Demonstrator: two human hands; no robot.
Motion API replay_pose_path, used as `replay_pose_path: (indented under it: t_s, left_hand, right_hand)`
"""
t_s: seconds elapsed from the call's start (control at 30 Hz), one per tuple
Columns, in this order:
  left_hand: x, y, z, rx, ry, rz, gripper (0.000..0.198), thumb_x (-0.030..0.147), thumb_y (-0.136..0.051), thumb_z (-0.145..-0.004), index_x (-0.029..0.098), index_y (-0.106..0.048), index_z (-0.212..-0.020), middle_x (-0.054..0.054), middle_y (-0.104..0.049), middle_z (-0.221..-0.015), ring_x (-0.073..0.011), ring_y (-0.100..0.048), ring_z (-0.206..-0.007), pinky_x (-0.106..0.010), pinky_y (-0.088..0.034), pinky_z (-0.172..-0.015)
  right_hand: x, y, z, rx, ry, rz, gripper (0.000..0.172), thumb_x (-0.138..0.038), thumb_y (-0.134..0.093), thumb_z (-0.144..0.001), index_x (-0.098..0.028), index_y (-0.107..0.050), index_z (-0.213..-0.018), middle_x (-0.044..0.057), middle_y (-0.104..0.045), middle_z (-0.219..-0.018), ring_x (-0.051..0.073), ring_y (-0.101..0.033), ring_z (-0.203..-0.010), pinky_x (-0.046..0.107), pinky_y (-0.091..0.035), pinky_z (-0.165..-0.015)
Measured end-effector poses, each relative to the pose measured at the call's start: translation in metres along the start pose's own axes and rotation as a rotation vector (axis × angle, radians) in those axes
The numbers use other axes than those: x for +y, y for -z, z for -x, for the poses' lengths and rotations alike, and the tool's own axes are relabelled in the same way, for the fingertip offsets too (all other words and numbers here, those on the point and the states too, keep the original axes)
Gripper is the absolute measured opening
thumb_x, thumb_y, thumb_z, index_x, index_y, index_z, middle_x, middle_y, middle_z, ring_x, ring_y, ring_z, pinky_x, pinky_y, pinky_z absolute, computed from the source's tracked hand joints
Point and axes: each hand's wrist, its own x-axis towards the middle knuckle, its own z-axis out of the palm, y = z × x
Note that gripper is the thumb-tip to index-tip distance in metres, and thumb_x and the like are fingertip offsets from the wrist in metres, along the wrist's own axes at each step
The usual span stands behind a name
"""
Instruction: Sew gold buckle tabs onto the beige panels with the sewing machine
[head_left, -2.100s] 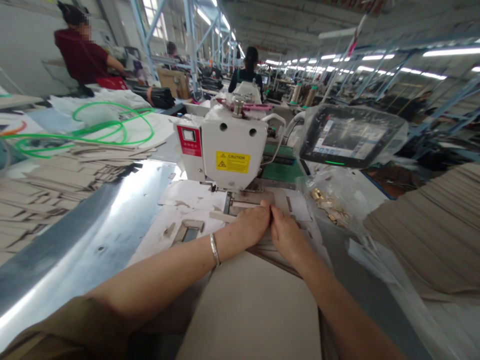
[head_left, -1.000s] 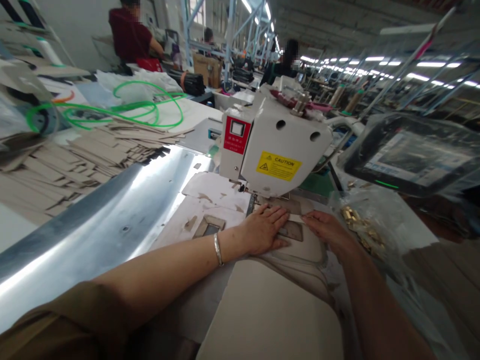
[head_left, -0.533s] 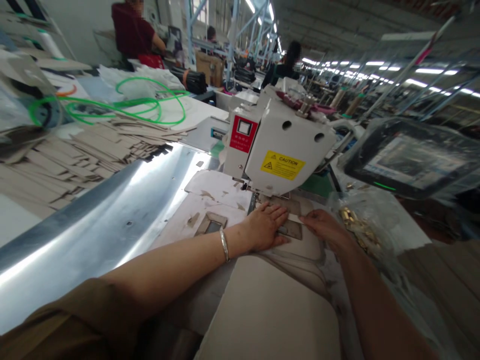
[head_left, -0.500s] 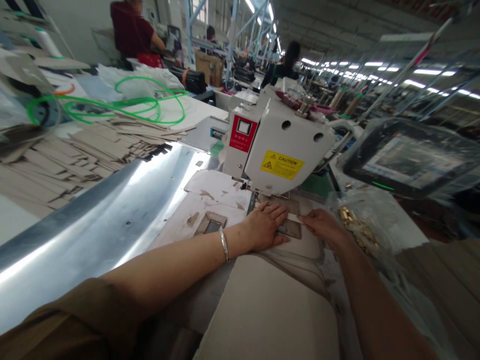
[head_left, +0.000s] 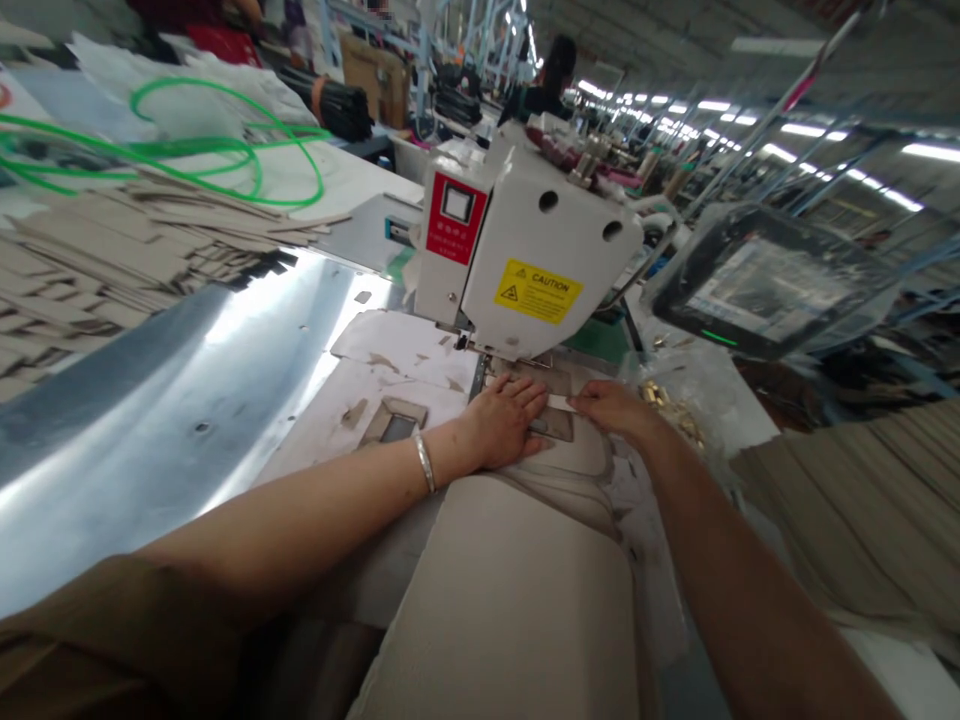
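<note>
My left hand (head_left: 504,424) lies flat, fingers spread, on beige material under the head of a white sewing machine (head_left: 551,235). Just right of it, my right hand (head_left: 609,406) pinches the end of a thin pale strip (head_left: 558,402). The strip's other end reaches my left fingertips. Below the strip is a brown-edged rectangular opening (head_left: 556,424). A large beige panel (head_left: 499,590) extends from the work area toward me; whether it is one piece with the material under my hands, I cannot tell.
Left of the machine are a shiny metal plate (head_left: 172,430), stacked beige strips (head_left: 112,240) and a green hose (head_left: 300,170). To the right stand a plastic-wrapped screen (head_left: 765,285), a bag of gold-coloured metal pieces (head_left: 671,410) and piled beige panels (head_left: 862,510).
The camera view has shifted, so the machine and both hands appear further left and higher. My hands keep about the same place on the material, the right still pinching the strip.
</note>
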Motion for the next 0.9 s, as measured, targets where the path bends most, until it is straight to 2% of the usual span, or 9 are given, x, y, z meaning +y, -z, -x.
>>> replay_pose_path:
  t_s: [0.07, 0.17, 0.23, 0.3, 0.7, 0.9]
  left_hand:
    - [0.000, -0.001, 0.000, 0.006, -0.001, 0.005, 0.068, 0.055, -0.041, -0.096, 0.010, -0.036, -0.147, -0.012, -0.034, -0.155, -0.0270, -0.030, -0.143, -0.045, -0.018, -0.117]
    - [-0.001, -0.002, -0.001, 0.011, -0.001, 0.019, 0.071, 0.055, -0.042, -0.095, 0.010, -0.031, -0.149, -0.014, -0.033, -0.155, -0.0270, -0.029, -0.143, -0.044, -0.017, -0.117]
    - [-0.001, -0.002, -0.001, -0.004, 0.003, 0.028, 0.072, 0.054, -0.043, -0.095, 0.009, -0.029, -0.150, -0.016, -0.032, -0.155, -0.0272, -0.028, -0.144, -0.044, -0.017, -0.117]
    - [-0.001, -0.001, -0.001, -0.013, 0.006, 0.036, 0.072, 0.053, -0.043, -0.095, 0.008, -0.029, -0.150, -0.016, -0.031, -0.155, -0.0273, -0.028, -0.144, -0.044, -0.017, -0.117]
    - [0.001, 0.005, -0.001, -0.053, 0.024, 0.027, 0.071, 0.054, -0.041, -0.095, 0.010, -0.030, -0.150, -0.012, -0.028, -0.157, -0.0264, -0.026, -0.145, -0.044, -0.015, -0.118]
    - [0.001, 0.003, -0.001, -0.043, 0.012, 0.020, 0.068, 0.053, -0.042, -0.095, 0.011, -0.033, -0.148, -0.012, -0.029, -0.157, -0.0269, -0.026, -0.145, -0.044, -0.016, -0.117]
  right_hand:
    - [-0.003, 0.002, 0.002, 0.001, -0.014, -0.067, 0.026, -0.017, -0.068, -0.077, -0.017, -0.054, -0.055, -0.003, -0.051, -0.048, 0.008, -0.048, -0.046, 0.019, -0.040, -0.045]
    - [-0.007, 0.005, 0.008, -0.081, -0.109, -0.377, 0.021, -0.012, -0.067, -0.079, -0.016, -0.056, -0.062, 0.001, -0.060, -0.061, 0.010, -0.058, -0.057, 0.021, -0.053, -0.058]
    - [-0.007, 0.006, 0.010, -0.134, -0.174, -0.568, 0.018, -0.008, -0.067, -0.078, -0.016, -0.057, -0.066, 0.001, -0.061, -0.065, 0.011, -0.061, -0.061, 0.024, -0.057, -0.063]
    - [-0.004, 0.005, 0.011, -0.152, -0.209, -0.663, 0.018, -0.006, -0.069, -0.077, -0.015, -0.056, -0.068, 0.001, -0.061, -0.067, 0.011, -0.062, -0.062, 0.025, -0.059, -0.065]
    - [0.004, -0.002, 0.005, -0.075, -0.236, -0.666, 0.023, -0.007, -0.074, -0.074, -0.017, -0.054, -0.069, 0.001, -0.059, -0.064, 0.014, -0.062, -0.061, 0.029, -0.062, -0.063]
    - [-0.006, -0.006, 0.009, -0.024, -0.299, -0.620, 0.028, -0.001, -0.071, -0.076, -0.016, -0.050, -0.063, 0.000, -0.057, -0.059, 0.009, -0.059, -0.053, 0.020, -0.058, -0.055]
